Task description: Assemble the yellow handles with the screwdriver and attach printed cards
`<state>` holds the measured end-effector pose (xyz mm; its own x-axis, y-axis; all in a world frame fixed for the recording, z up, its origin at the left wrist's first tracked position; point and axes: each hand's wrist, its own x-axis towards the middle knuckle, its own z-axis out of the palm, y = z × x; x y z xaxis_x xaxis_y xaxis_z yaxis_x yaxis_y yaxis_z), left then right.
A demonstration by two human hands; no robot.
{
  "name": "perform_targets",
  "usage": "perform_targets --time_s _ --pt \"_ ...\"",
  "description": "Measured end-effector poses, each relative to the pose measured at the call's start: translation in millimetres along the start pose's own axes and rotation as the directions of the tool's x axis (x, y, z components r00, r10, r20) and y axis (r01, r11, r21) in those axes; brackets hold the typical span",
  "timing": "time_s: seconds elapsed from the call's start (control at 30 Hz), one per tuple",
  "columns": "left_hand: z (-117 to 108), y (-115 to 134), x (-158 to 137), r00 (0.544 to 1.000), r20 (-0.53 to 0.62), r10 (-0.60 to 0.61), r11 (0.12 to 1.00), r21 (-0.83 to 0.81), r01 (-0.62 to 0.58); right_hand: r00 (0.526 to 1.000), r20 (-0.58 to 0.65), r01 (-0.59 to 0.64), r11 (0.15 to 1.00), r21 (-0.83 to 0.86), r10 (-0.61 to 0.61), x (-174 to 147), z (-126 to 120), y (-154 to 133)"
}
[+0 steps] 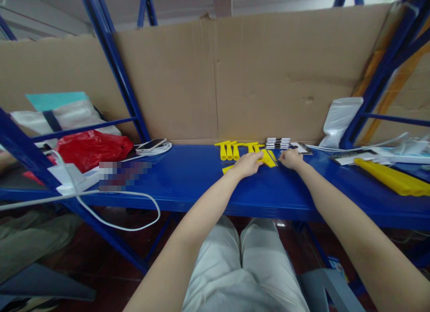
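My left hand (pixel 247 165) is closed around a yellow T-shaped scraper (pixel 268 158), its wide head pointing right. A thin dark strip (pixel 273 156) runs along the edge of that head. Just right of it, my right hand (pixel 290 159) has its fingers curled together by the tabletop; whatever they pinch is too small to make out. Behind my left hand several yellow T-shaped scrapers (pixel 229 150) lie in a row, handles toward me. Another yellow piece (pixel 227 169) shows partly under my left wrist. A stack of small white packs (pixel 277 143) sits behind my hands.
Cardboard (pixel 262 74) walls the back of the blue shelf (pixel 195 177). On the left are a phone (pixel 152 144), coiled white cable (pixel 163 149), a power strip (pixel 88 179) and a red bag (pixel 92 148). To the right lie long yellow pieces (pixel 393 177) and a white pouch (pixel 340 119).
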<state>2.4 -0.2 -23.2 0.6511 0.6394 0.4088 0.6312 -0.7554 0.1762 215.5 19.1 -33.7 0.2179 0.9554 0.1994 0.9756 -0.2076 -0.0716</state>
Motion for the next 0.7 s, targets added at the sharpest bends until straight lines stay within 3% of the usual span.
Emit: perform_targets --time_s 0.7 --pt "0.0 -0.1 -0.5 1.000 0.001 -0.011 1.000 0.006 0.011 0.997 0.018 -0.083 0.988 0.130 0.081 3.2 2.1 5.3"
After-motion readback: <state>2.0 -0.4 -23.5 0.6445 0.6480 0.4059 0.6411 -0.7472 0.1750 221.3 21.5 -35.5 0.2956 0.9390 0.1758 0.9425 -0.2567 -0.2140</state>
